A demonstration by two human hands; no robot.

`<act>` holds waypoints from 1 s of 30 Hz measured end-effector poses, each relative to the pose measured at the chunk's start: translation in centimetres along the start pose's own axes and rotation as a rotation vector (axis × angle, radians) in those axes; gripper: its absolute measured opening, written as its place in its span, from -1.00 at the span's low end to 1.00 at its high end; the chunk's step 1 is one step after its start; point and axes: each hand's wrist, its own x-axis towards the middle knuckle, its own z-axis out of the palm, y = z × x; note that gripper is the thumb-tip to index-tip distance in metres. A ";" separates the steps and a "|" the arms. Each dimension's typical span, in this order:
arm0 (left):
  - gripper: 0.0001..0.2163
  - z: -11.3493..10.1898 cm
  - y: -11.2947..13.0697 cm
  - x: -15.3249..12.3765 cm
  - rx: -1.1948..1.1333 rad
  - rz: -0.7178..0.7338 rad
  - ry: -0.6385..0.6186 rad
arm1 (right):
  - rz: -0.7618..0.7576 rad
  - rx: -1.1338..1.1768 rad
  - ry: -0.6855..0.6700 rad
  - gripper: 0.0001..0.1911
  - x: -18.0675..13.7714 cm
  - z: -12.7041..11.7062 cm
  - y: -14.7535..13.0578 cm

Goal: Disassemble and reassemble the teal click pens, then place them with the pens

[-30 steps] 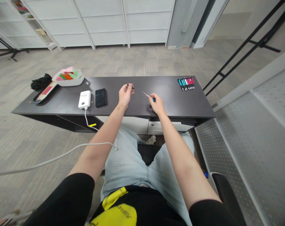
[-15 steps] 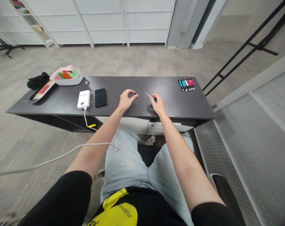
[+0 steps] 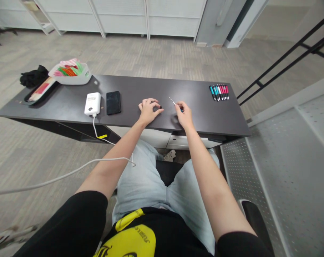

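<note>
- The dark grey surface [image 3: 140, 87] stretches in front of the seated person and carries all the things below.
- At its left end is a white plastic basket [image 3: 81, 79] with pink, green and orange contents; beside it lies a black tray [image 3: 41, 99].
- The left hand [image 3: 148, 113] is over the middle of the surface, its thumb and forefinger pinching a small piece.
- The right hand [image 3: 185, 116] is near it, its fingers closed around a slim rod.
- A row of pens [image 3: 219, 92] lies at the far right; a white power bank [image 3: 92, 102] and a black smartphone [image 3: 113, 102] lie left of the hands.
- The slim rod [image 3: 172, 101], pale with some teal, points up-left.
- The small piece [image 3: 160, 107] is black, apart from the rod.
</note>
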 end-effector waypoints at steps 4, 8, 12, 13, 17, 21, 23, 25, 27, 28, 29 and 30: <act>-0.95 0.3 -0.1 0.1 0.027 -0.018 0.003 | -0.021 0.012 -0.012 -0.78 0.1 0.1 0.4; -0.80 0.4 0.2 0.2 0.052 -0.066 0.011 | -0.017 -0.006 -0.020 -0.80 0.0 0.1 0.2; -0.64 0.3 0.5 0.1 0.061 -0.082 0.012 | 0.000 -0.019 -0.015 -0.81 -0.2 0.0 -0.2; -0.63 0.2 0.6 0.0 0.067 -0.074 0.001 | 0.000 -0.023 -0.018 -0.81 -0.3 0.0 -0.3; -0.65 0.0 0.8 -0.1 0.094 -0.063 -0.052 | -0.013 -0.045 -0.037 -0.77 -0.5 -0.2 -0.5; -0.58 -0.1 0.9 -0.1 0.102 -0.071 -0.071 | -0.019 -0.054 -0.063 -0.74 -0.6 -0.4 -0.6; -0.56 -0.1 0.9 0.0 0.098 -0.070 -0.075 | -0.014 -0.053 -0.068 -0.75 -0.6 -0.4 -0.6; -0.62 0.0 0.8 0.0 0.088 -0.067 -0.075 | -0.010 -0.050 -0.071 -0.76 -0.6 -0.4 -0.6; -0.70 0.1 0.7 0.1 0.070 -0.061 -0.067 | -0.008 -0.054 -0.078 -0.77 -0.6 -0.4 -0.7; -0.72 0.2 0.6 0.1 0.060 -0.056 -0.060 | -0.005 -0.060 -0.083 -0.79 -0.6 -0.4 -0.7; -0.73 0.3 0.5 0.2 0.050 -0.052 -0.051 | -0.001 -0.067 -0.088 -0.80 -0.6 -0.4 -0.7; -0.73 0.3 0.4 0.2 0.040 -0.046 -0.044 | 0.005 -0.074 -0.093 -0.80 -0.6 -0.4 -0.8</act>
